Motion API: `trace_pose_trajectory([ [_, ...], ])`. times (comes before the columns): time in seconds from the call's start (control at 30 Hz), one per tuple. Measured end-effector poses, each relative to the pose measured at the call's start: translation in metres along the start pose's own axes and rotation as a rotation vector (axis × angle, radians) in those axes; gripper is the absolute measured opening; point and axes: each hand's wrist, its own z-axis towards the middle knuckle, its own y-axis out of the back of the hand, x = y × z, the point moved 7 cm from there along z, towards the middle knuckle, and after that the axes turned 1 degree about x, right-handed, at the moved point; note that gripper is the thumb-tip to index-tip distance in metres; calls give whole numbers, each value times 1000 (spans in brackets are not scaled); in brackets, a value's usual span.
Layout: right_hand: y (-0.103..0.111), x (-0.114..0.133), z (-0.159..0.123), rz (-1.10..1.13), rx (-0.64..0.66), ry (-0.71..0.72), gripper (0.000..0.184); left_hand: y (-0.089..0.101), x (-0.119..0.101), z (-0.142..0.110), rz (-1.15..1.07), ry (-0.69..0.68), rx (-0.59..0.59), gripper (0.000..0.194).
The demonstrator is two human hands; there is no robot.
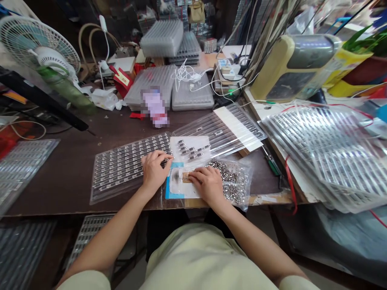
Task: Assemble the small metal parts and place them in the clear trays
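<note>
Left hand (155,171) curled narrow at the right edge of a clear blister tray (131,167), fingertips (167,160) drawn close over rows of small metal parts (142,159), any held piece too small to make out. Right hand (207,186) just beside it, also narrow, fingers bent down onto a small tan piece (186,177) on a blue-edged white sheet (174,189), a firm grip impossible to confirm. Directly right of that hand, a clear plastic bag (231,183) heaped with loose silver parts, its open or sealed state unclear. Ahead of both hands, a white card (189,147) bearing short rows of metal parts, loose and unsecured, and beyond it a second clear tray (225,131). Likely trouble: a wrist or fingertip brushing the card and scattering those rows; a knock to the bag spilling parts across the dark table (69,169); pressure on the tray's thin edge flipping parts out of their pockets. Farther right, a green-handled screwdriver (272,165) and a red cord (290,185) near the bag, a possible snag for a careless reach.
</note>
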Motion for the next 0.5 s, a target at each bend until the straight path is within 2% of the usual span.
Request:
trace_pose_trajectory([
  [0.17, -3, 4, 0, -52, 37, 19, 13, -25, -30, 37, -17, -88, 81, 13],
  [0.27, 5, 2, -1, -133, 43, 21, 17, -28, -31, 44, -64, -81, 103, 12],
  [0.37, 21, -9, -7, -269, 28, -5, 27, -19, -16, 35, -288, 22, 129, 12],
  [0.5, 31, -25, -18, -360, 93, -3, 30, -19, -2, 4, -679, 183, 294, 27],
])
